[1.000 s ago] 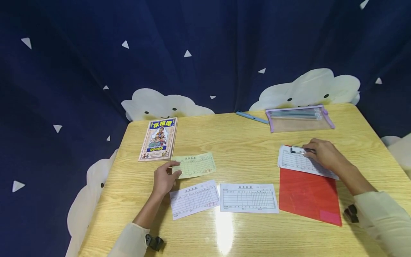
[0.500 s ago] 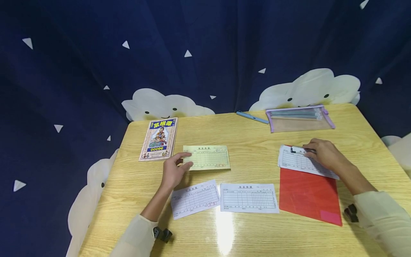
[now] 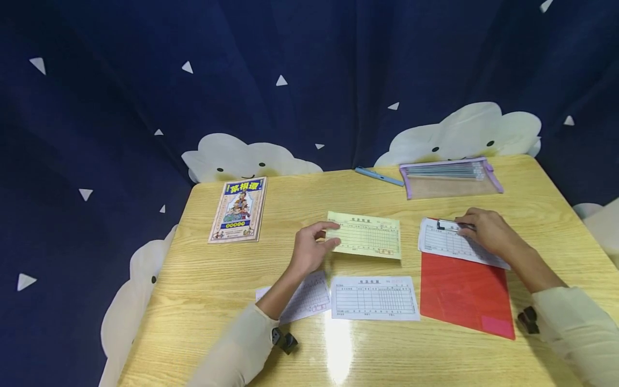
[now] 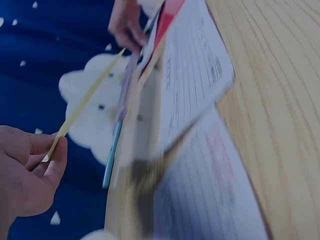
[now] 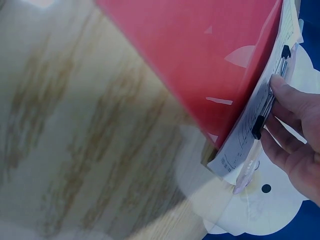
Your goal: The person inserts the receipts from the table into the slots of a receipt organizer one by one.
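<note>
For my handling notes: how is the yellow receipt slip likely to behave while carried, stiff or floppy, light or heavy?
The yellow receipt slip is probably light: the left hand pinches it by one edge. It likely bends easily, looking thin edge-on in the left wrist view, yet may stay flat on short moves, as its free end shows little sag.

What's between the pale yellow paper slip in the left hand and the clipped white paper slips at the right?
In the head view, only bare light wooden table shows between the yellow slip and the clipped white slips.
</note>
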Motion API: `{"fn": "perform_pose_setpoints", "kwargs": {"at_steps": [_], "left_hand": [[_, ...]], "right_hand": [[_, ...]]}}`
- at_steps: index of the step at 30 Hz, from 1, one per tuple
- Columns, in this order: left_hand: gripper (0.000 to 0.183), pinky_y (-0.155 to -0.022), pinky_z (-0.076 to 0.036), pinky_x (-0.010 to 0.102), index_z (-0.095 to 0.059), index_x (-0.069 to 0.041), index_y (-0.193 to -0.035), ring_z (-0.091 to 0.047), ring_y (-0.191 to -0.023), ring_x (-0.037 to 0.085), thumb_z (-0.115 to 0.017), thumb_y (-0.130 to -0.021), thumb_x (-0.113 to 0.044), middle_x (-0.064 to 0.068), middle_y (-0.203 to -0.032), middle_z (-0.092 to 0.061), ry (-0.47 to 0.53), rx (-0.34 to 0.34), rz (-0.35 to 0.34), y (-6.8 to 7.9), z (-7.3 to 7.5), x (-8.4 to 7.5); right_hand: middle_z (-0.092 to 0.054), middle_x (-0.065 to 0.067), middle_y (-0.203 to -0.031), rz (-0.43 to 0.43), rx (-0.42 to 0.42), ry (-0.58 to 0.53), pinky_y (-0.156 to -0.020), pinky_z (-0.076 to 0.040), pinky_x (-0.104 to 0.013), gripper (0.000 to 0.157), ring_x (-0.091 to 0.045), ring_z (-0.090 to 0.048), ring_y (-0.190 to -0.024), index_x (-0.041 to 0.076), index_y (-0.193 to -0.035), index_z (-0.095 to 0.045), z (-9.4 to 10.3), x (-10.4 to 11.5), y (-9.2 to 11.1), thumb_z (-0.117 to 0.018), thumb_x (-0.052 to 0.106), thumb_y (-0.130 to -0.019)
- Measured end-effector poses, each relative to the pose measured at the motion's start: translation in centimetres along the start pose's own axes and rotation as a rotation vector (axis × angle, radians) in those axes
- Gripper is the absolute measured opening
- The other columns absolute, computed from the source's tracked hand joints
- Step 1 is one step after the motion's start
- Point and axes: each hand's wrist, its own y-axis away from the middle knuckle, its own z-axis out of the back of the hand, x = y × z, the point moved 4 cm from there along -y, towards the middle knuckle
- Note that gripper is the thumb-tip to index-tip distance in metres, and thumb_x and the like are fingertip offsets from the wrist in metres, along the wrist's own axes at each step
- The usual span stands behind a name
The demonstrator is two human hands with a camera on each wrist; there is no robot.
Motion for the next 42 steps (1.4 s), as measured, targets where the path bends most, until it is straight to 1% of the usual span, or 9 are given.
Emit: {"fn": "perform_pose_setpoints", "kwargs": {"at_steps": [3,9,15,19,24,29,34,38,42], "left_hand": [[0.029,-0.088,-0.053,0.031,-0.070,-0.013,-0.110,-0.062,-0.099,0.021,-0.073,-0.081,-0.010,0.003,-0.123,-0.065,-0.021,0.044,-0.032,-0.6,-2.3,-0.8],[0.028,-0.074,-0.051,0.019,-0.071,-0.014,-0.108,-0.062,-0.096,0.018,-0.073,-0.081,-0.010,0.004,-0.121,-0.067,-0.063,0.122,-0.062,-1.5,-6.7,-2.1],[0.029,-0.070,-0.046,0.013,-0.070,-0.012,-0.109,-0.060,-0.090,0.011,-0.073,-0.081,-0.008,0.003,-0.118,-0.068,-0.137,0.195,-0.118,-2.3,-10.7,-3.4],[0.028,-0.059,-0.037,0.010,-0.070,-0.008,-0.108,-0.047,-0.064,0.003,-0.073,-0.080,-0.006,0.004,-0.087,-0.069,-0.158,0.220,-0.151,-2.8,-12.7,-3.9],[0.026,-0.051,-0.030,0.012,-0.072,-0.007,-0.104,-0.032,-0.051,0.002,-0.075,-0.078,-0.006,-0.002,-0.058,-0.045,-0.162,0.194,-0.124,-3.4,-15.0,-3.8],[0.025,-0.052,-0.029,0.011,-0.072,-0.008,-0.104,-0.032,-0.053,0.001,-0.075,-0.079,-0.008,-0.005,-0.059,-0.045,-0.228,0.207,-0.105,-3.5,-17.0,-3.3],[0.028,-0.055,-0.031,0.007,-0.071,-0.008,-0.106,-0.036,-0.058,0.000,-0.075,-0.079,-0.010,-0.002,-0.067,-0.055,-0.334,0.229,-0.175,-3.2,-18.4,-3.1],[0.035,-0.073,-0.039,0.005,-0.070,-0.010,-0.110,-0.054,-0.079,-0.001,-0.079,-0.076,-0.015,-0.002,-0.094,-0.069,-0.382,0.224,-0.175,-3.0,-18.9,-3.0],[0.050,-0.094,-0.041,0.009,-0.067,-0.012,-0.117,-0.058,-0.111,0.003,-0.083,-0.071,-0.022,-0.003,-0.117,-0.067,-0.428,0.243,-0.164,-2.8,-19.4,-3.0]], "right_hand": [[-0.065,-0.014,-0.087,0.030,-0.020,0.003,-0.072,-0.050,-0.048,0.029,-0.027,-0.061,-0.077,-0.004,-0.103,-0.070,0.0,0.0,0.0,-0.074,0.006,-0.077],[-0.064,-0.011,-0.081,0.099,-0.085,0.007,-0.067,-0.050,-0.047,0.025,-0.025,-0.061,-0.072,-0.004,-0.097,-0.072,0.2,0.1,0.0,-0.076,0.004,-0.074],[-0.064,-0.011,-0.082,0.081,-0.065,0.005,-0.068,-0.050,-0.046,0.025,-0.024,-0.060,-0.073,-0.004,-0.098,-0.071,0.3,0.2,-0.1,-0.074,0.004,-0.075],[-0.064,-0.011,-0.083,0.062,-0.047,0.003,-0.070,-0.050,-0.047,0.026,-0.026,-0.061,-0.075,-0.004,-0.100,-0.071,0.2,0.2,-0.1,-0.074,0.005,-0.076],[-0.064,-0.011,-0.083,0.058,-0.039,0.010,-0.070,-0.050,-0.048,0.027,-0.027,-0.062,-0.076,-0.005,-0.100,-0.071,0.3,0.2,-0.1,-0.074,0.006,-0.076],[-0.065,-0.011,-0.083,0.052,-0.029,0.011,-0.070,-0.051,-0.048,0.028,-0.027,-0.063,-0.076,-0.005,-0.101,-0.070,0.3,0.2,0.0,-0.075,0.007,-0.076],[-0.065,-0.012,-0.084,0.049,-0.026,0.010,-0.071,-0.051,-0.048,0.028,-0.028,-0.063,-0.077,-0.005,-0.102,-0.070,0.1,0.1,0.0,-0.074,0.007,-0.077],[-0.065,-0.012,-0.085,0.037,-0.016,0.009,-0.072,-0.051,-0.048,0.028,-0.027,-0.063,-0.078,-0.004,-0.103,-0.070,0.1,0.0,-0.1,-0.073,0.007,-0.078],[-0.064,-0.012,-0.084,0.041,-0.017,0.018,-0.070,-0.051,-0.048,0.027,-0.027,-0.062,-0.076,-0.005,-0.103,-0.070,0.1,-0.1,0.0,-0.073,0.007,-0.078]]}}
